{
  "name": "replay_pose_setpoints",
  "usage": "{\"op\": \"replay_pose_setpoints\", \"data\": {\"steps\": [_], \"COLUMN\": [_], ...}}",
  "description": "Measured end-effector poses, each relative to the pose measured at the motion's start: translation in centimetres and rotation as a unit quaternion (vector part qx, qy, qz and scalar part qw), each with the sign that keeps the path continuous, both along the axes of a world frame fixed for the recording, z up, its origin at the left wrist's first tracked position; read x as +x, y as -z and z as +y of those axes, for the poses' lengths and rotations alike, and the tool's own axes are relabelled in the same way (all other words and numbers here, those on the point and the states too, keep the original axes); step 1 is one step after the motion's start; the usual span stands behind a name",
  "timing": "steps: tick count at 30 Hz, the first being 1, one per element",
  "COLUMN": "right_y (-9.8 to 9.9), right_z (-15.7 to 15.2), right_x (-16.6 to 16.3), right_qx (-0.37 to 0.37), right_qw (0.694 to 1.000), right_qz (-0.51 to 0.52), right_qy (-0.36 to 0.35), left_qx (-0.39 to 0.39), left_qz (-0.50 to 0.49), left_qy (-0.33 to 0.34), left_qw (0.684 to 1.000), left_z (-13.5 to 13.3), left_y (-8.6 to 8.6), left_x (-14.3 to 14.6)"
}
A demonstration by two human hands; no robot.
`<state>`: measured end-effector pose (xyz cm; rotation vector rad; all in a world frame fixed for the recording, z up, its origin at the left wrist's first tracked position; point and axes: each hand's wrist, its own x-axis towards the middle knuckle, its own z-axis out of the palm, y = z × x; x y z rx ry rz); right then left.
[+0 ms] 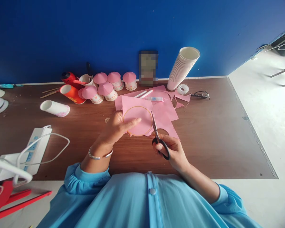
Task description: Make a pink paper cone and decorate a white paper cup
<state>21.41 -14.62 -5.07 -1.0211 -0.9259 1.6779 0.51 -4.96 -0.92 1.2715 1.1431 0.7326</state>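
Note:
My left hand (116,128) pinches a pink paper piece (136,118) that has a circle drawn on it, thumb lying across the circle. My right hand (169,150) grips black scissors (159,139) by the handles, blades pointing up along the circle's right side and cutting into the paper. Both hands hover just above the brown table (216,136). More pink paper sheets (165,112) lie under and behind the held piece.
Several paper cups topped with pink cones (106,85) stand at the back. A tall stack of white cups (182,68) leans right of them. A glue tube (154,99), tape roll (182,89), white pens (143,94), red cup (71,93), lying white cup (55,108) and power strip (32,152) are around.

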Motion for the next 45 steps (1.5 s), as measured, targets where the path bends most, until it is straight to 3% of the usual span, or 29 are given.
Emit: {"op": "replay_pose_setpoints", "data": {"steps": [3, 10, 22, 27, 45], "right_y": [-0.12, -0.04, -0.02, -0.11, 0.29], "right_z": [0.11, 0.25, 0.24, 0.26, -0.15], "right_x": [0.04, 0.16, 0.19, 0.22, 0.09], "right_qx": [0.003, 0.034, 0.055, 0.061, 0.029], "right_qw": [1.000, 0.999, 0.997, 0.996, 0.998], "right_qz": [-0.013, -0.031, -0.058, -0.058, -0.053], "right_qy": [0.007, 0.005, -0.002, -0.006, 0.004], "left_qx": [-0.012, -0.060, -0.065, -0.069, -0.055], "left_qz": [-0.025, -0.059, 0.003, -0.014, 0.011], "left_qy": [0.066, 0.122, 0.128, 0.127, 0.097], "left_qw": [0.997, 0.989, 0.990, 0.989, 0.994], "left_z": [0.17, 0.17, 0.08, 0.00, -0.03], "left_y": [-0.13, -0.29, -0.63, -0.85, -0.45], "left_x": [0.00, -0.24, -0.25, -0.14, -0.39]}}
